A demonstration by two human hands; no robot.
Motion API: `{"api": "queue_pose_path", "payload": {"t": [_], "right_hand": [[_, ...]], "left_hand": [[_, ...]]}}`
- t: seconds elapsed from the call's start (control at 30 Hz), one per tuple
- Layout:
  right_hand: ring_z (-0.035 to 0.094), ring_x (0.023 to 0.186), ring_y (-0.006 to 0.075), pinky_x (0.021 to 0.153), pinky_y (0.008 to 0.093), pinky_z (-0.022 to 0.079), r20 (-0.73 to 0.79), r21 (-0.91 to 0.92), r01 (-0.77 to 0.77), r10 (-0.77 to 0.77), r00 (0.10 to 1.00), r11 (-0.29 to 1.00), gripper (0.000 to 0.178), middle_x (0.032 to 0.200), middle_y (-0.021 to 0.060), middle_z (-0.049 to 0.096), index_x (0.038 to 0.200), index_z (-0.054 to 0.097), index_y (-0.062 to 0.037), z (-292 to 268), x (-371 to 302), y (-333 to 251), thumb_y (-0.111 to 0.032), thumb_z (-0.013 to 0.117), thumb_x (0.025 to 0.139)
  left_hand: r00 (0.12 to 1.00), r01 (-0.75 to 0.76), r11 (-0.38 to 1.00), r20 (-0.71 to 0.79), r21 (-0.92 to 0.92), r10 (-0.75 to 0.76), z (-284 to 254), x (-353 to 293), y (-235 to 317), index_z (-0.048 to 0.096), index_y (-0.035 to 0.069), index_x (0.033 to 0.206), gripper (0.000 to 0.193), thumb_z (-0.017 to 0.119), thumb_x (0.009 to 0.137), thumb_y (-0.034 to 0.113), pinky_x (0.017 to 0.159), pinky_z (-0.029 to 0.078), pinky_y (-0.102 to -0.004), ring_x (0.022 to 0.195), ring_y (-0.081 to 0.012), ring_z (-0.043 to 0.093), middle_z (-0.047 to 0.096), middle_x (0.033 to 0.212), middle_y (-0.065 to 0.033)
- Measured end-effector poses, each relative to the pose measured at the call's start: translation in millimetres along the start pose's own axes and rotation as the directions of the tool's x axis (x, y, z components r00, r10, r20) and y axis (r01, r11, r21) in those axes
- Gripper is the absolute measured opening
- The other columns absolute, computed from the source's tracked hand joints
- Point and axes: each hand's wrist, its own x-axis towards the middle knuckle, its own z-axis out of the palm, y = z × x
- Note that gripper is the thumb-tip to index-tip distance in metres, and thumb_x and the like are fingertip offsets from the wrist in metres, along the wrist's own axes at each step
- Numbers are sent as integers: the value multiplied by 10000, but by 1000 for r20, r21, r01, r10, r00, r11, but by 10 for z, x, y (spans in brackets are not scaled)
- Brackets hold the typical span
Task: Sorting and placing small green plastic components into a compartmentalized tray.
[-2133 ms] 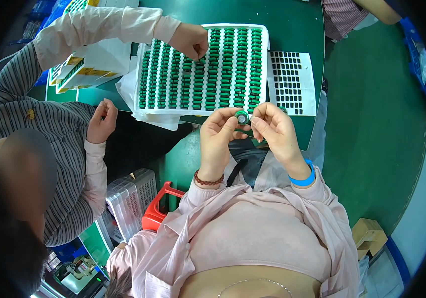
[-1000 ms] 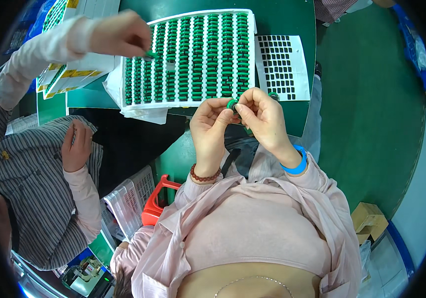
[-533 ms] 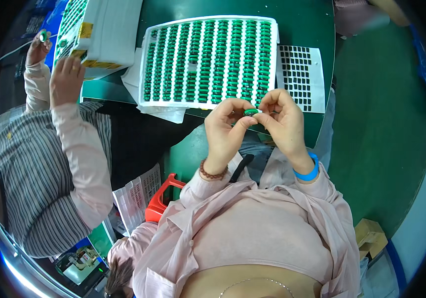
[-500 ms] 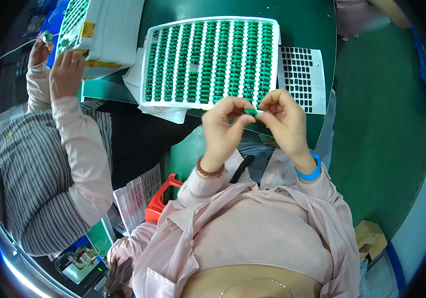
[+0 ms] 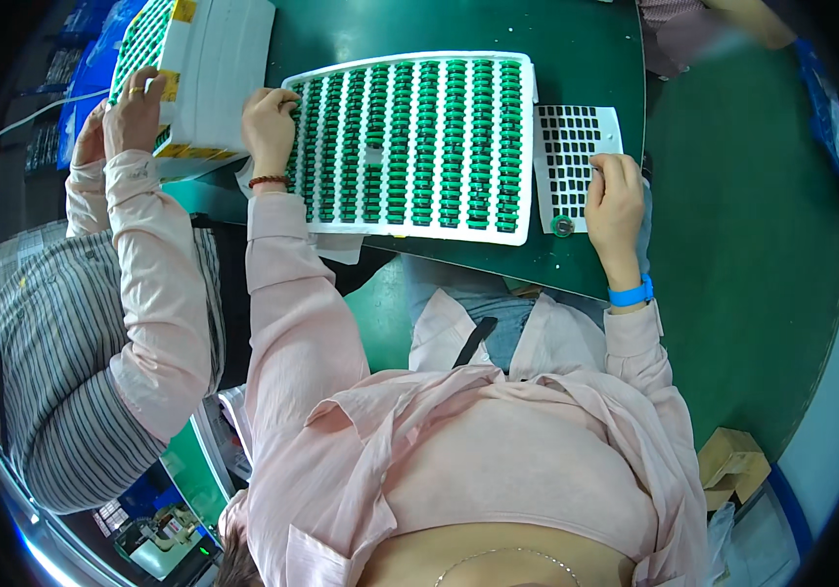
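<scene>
A white foam tray [image 5: 458,233] holds columns of green, disc-like coil parts [image 5: 424,147] standing on edge. At its upper left corner my left hand [image 5: 269,132] has its fingers curled closed over a green part at the end of the outermost column. My right hand [image 5: 618,201] pinches at the right side of a white sheet [image 5: 581,227] bearing rows of small black square pads [image 5: 568,147]; what is between the fingertips is too small to make out. One round green part [image 5: 562,226] lies by itself on the sheet's lower edge, beside my right hand.
At the left, a co-worker's hands [image 5: 136,112] reach to a stack of white foam trays [image 5: 228,78] with yellow tape. The green table [image 5: 370,24] ends in front of me. A cardboard box [image 5: 732,465] stands at lower right; another person is at the upper right.
My hands have parted from over the tray's front edge. The left went to the tray's upper left, the right to the sheet. The green part they held now appears to lie on the sheet.
</scene>
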Motion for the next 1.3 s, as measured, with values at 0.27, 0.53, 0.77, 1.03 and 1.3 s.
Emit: {"api": "queue_pose_path", "payload": {"t": [0.27, 0.53, 0.77, 1.03, 1.3], "right_hand": [[614, 807, 293, 700, 367, 497, -18, 48, -27, 28, 999, 998, 129, 932, 121, 614, 962, 634, -24, -2, -27, 71, 48, 593, 863], [607, 762, 253, 664, 338, 491, -27, 75, -111, 113, 993, 991, 154, 914, 116, 606, 981, 640, -21, -10, -76, 126, 60, 588, 861], [576, 655, 208, 591, 323, 462, -38, 190, -235, 246, 968, 953, 213, 851, 102, 592, 1034, 639, -29, 16, -15, 57, 59, 606, 842], [612, 721, 254, 629, 352, 487, -82, 140, -197, 209, 974, 970, 142, 854, 111, 604, 968, 658, -6, 76, -15, 113, 44, 630, 838], [601, 845, 346, 743, 437, 490, -58, 1, -102, 102, 993, 995, 56, 882, 130, 605, 887, 629, -26, 11, 20, 67, 3, 643, 841]], "left_hand": [[992, -23, 1000, 121, 11, 21, 33, 83, -50, 751, 105, 845, 109, 672, 803, 43, 760, 514, -365, 826, -272, 618, 676, 810, -65], [999, -5, 975, 44, 223, -5, 120, 170, 140, 703, 126, 901, 110, 637, 837, 67, 751, 507, -431, 879, -331, 644, 681, 901, -114], [985, -16, 979, 170, 205, -20, 104, 360, 124, 671, 96, 801, 62, 616, 825, 110, 688, 481, -432, 840, -295, 612, 634, 821, -71], [964, 2, 995, 264, 97, -28, -77, 537, 112, 641, 62, 788, 77, 589, 826, 20, 683, 490, -357, 794, -246, 630, 640, 854, -68], [851, 502, -143, 517, -853, -92, -252, -452, 1058, 606, 18, 1009, 75, 547, 1000, 64, 662, 530, -262, 768, -150, 649, 655, 917, -84]]}}
